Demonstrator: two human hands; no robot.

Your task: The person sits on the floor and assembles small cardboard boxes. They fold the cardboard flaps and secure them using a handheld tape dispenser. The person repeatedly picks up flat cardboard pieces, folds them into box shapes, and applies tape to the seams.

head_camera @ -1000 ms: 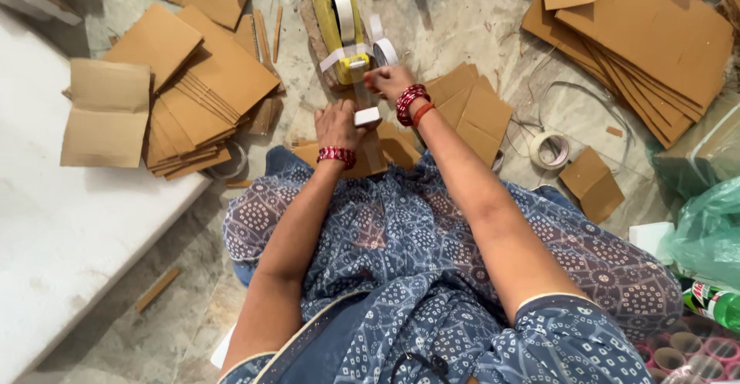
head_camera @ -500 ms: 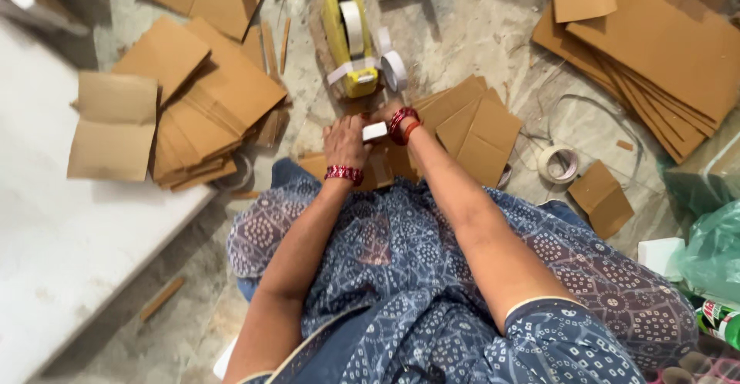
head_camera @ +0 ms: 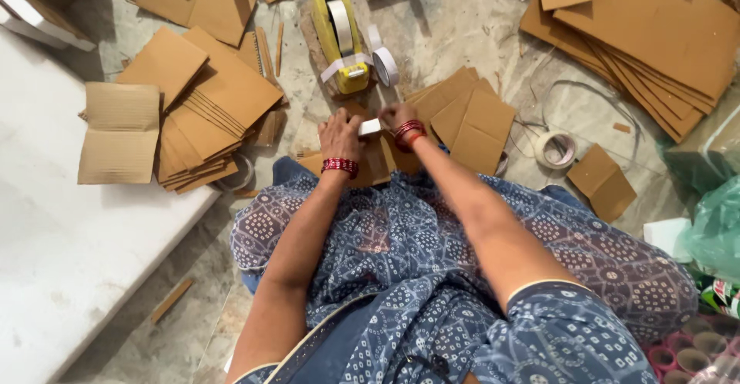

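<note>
Fingers of both hands close on a small white piece (head_camera: 371, 126), likely tape though it is too small to be sure; the left hand (head_camera: 340, 133) pinches its left end and the right hand (head_camera: 397, 116) its right, just above a brown cardboard piece (head_camera: 375, 162) lying on the floor (head_camera: 478, 29) before the person's knees. Just beyond stands a yellow tape dispenser (head_camera: 339, 33) with a white roll (head_camera: 385, 65) beside it. Flat cardboard stacks (head_camera: 208, 106) lie left, more sheets (head_camera: 655, 21) right, and a loose tape roll (head_camera: 556, 149) sits near the right forearm.
</note>
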